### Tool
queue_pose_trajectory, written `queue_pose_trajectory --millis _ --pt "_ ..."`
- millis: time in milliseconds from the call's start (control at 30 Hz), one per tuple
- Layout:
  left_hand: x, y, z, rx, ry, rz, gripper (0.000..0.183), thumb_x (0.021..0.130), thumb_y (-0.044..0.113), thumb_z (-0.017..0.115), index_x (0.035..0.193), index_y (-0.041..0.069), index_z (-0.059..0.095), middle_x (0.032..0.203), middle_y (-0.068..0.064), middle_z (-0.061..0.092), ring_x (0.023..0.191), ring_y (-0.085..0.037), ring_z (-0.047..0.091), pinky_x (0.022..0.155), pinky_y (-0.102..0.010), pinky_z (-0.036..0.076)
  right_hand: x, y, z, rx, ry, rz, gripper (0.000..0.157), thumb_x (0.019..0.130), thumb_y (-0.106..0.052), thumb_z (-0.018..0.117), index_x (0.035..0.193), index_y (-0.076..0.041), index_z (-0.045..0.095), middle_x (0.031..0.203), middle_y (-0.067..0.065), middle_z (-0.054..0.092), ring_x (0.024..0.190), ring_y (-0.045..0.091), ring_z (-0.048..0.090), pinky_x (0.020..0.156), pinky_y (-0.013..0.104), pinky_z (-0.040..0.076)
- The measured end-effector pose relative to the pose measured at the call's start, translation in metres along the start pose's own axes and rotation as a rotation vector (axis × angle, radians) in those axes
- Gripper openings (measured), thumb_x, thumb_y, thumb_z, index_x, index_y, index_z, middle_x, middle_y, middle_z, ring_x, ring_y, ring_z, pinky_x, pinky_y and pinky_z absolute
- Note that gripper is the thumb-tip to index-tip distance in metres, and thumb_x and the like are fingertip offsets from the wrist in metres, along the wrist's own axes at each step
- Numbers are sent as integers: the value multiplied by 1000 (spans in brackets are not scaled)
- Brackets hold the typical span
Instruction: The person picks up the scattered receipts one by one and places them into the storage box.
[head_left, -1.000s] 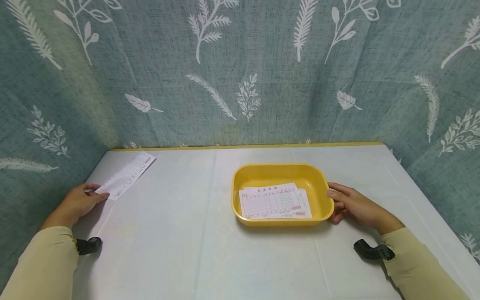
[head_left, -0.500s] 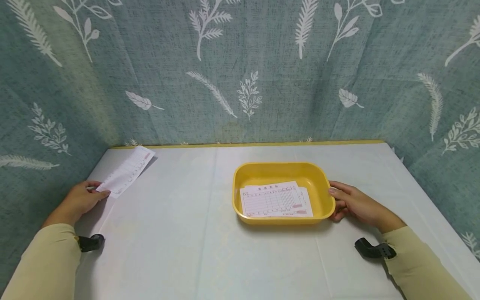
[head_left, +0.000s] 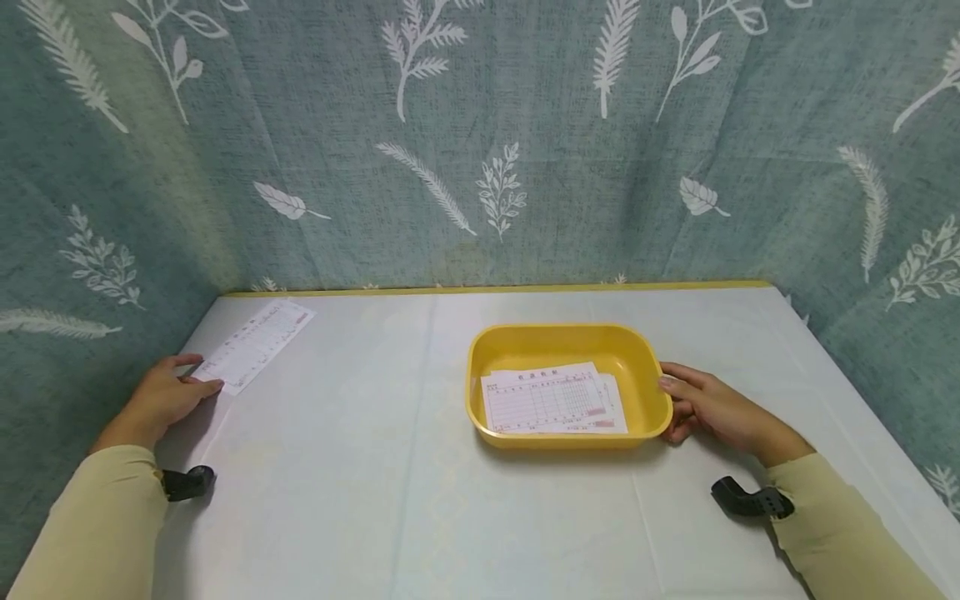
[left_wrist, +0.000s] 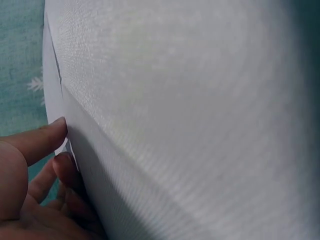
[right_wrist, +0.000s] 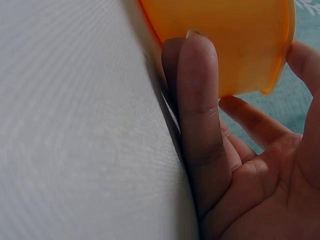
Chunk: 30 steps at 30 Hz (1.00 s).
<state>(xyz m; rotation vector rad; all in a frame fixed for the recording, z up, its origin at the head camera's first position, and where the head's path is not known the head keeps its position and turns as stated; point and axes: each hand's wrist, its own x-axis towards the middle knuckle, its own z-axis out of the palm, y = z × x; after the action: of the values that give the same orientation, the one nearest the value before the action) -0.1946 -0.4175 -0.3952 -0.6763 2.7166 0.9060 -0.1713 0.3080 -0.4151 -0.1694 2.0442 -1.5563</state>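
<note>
At the far left of the table, a white printed receipt form (head_left: 255, 342) lies flat and slanted. My left hand (head_left: 168, 390) is at its near end, thumb and index finger spread around the corner. In the left wrist view, the thumb (left_wrist: 47, 137) reaches the paper's edge, with a gap down to the fingertip below. Right of centre, a yellow plastic tray (head_left: 566, 443) holds several overlapping receipt forms (head_left: 543, 402). My right hand (head_left: 716, 408) holds the tray's right end, thumb at the rim and fingers against the outer wall (right_wrist: 250, 45).
A white cloth covers the table (head_left: 315, 492), with a yellow strip (head_left: 360, 292) along its back edge. Green leaf-patterned curtains (head_left: 330, 125) hang behind and at both sides. Each wrist carries a black camera band (head_left: 187, 483).
The receipt form's far end rose slightly, then came down flat on the table. My left fingers have spread a little at its near corner. The right hand and tray have stayed put.
</note>
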Motion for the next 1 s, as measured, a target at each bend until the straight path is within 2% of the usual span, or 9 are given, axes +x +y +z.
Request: queue_pose_trajectory --millis 167,267,400,467,500,633,867,1000 --pt "-1 2 1 -10 0 26 77 95 17 61 153 -10 17 112 -31 44 103 -41 45 73 -37 38 -1 0 0 -6 -1 -2 71 109 -37 38 158 4 6 85 3 74 74 17 70 68 34 60" --pt "-2 1 0 -12 7 48 78 96 17 61 152 -11 16 118 -35 40 107 -44 41 75 -36 36 1 0 0 -9 4 -10 71 109 -37 39 158 3 8 85 3 74 74 16 70 68 33 60" --pt "0 -2 0 -20 -17 41 80 97 21 61 153 -11 13 132 -40 35 112 -47 39 81 -43 40 1 -1 -1 -5 -1 -17 71 109 -36 39 158 5 7 84 2 74 73 15 70 67 33 60" --pt "1 -4 0 -23 -29 35 81 97 22 61 153 -11 13 135 -40 35 112 -47 40 81 -44 41 0 -1 -1 -4 -1 -13 71 109 -36 38 158 5 6 84 2 74 73 15 70 67 33 59" --pt "1 -4 0 -30 -31 24 81 97 22 60 154 -10 12 133 -39 37 112 -46 41 80 -45 42 0 -2 -1 -4 -3 -17 71 109 -36 38 158 5 6 83 2 74 73 15 70 67 33 59" --pt "2 -4 -1 -36 -18 36 79 97 20 60 153 -11 14 126 -37 43 107 -42 45 72 -35 40 0 -3 -1 -6 -2 -19 71 109 -36 38 158 4 7 85 2 75 74 16 70 68 33 59" --pt "3 -4 -1 -47 -21 50 80 95 18 64 151 -13 17 118 -33 44 100 -38 46 69 -33 40 -2 -3 -1 13 -32 -27 71 109 -34 37 157 7 4 86 1 74 74 14 69 68 33 60" --pt "4 -3 3 -24 4 75 75 97 20 59 149 -16 19 114 -32 48 94 -34 52 66 -30 43 -3 1 -1 22 -20 -26 71 109 -36 39 157 5 7 85 2 74 74 15 69 68 32 60"
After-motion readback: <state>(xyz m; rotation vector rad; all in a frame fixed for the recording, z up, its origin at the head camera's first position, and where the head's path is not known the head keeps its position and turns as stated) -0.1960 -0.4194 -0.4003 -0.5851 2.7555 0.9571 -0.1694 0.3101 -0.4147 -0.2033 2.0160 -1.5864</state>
